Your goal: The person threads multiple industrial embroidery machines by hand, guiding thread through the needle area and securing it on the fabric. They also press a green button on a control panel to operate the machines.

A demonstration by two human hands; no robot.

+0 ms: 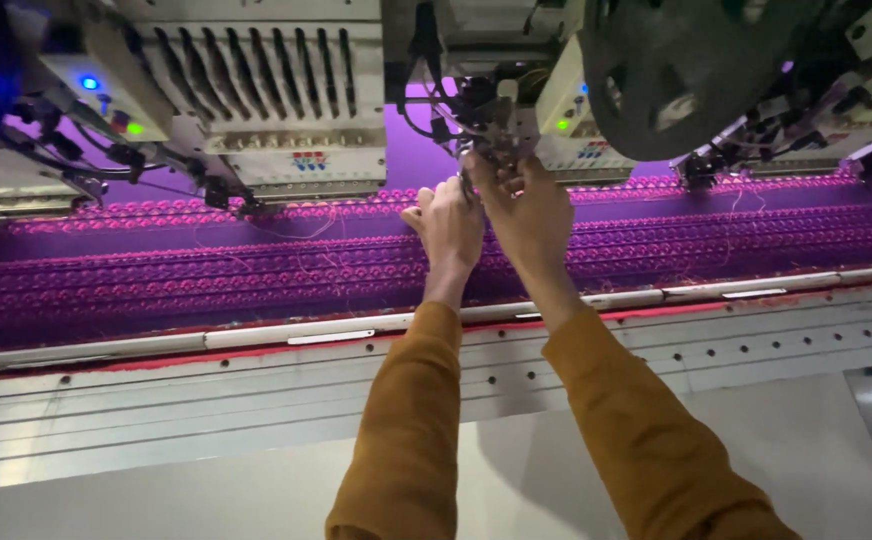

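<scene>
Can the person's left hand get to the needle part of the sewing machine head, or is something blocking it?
Probably yes. The left hand is already raised at the needle area of the embroidery head, beside the right hand. Nothing shows between them; only the purple fabric lies below.

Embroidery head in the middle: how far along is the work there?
Done: rows of stitched pattern already cover the purple fabric. In hand: left hand and right hand are both up at the needle area of the middle embroidery head, fingers pinched; thread too fine to see. Left: cannot tell from this view.
</scene>
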